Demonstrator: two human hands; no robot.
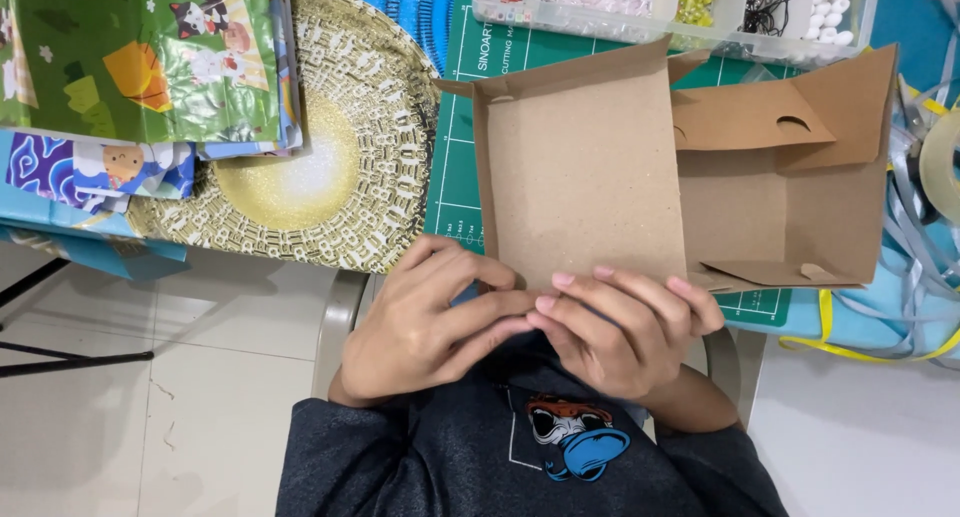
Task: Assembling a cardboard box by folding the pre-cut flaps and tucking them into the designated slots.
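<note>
A: What do the hands hold?

B: The left hand (425, 322) and right hand (625, 327) both meet at the near edge of a brown card box (580, 167). The fingers are curled and pressed together there, fingertips of one hand against those of the other, pinching the box's near wall or flap. What exactly sits between the fingertips I cannot tell; they cover it.

A: And where is the box?

B: It lies on a green mat (455, 147) on the bench (860, 312), its near edge right at the bench's front edge, just above the person's lap. It is half folded: the left part is a shallow tray with low walls standing up on the far and left sides. The right part is a looser panel with flaps (750, 117) folded over it, one with a small half-moon slot.

A: What lies around it?

B: To the left, touching the mat, is a round gold plate (340, 177) with a glittery middle and a patterned rim. Over the plate's far left side lies a stack of printed paper (140, 57), green on top with cartoon animals. Behind the box stands a clear bead case (670, 7) with compartments of white, yellow and pale beads and a dark cord. On the right, near the box, silver and yellow ribbon (905, 307) trails off the bench edge, and a tape roll (940, 167) shows at the frame's side.

A: Below the bench?

B: A pale tiled floor (200, 407), and the person's dark shirt (450, 467).
</note>
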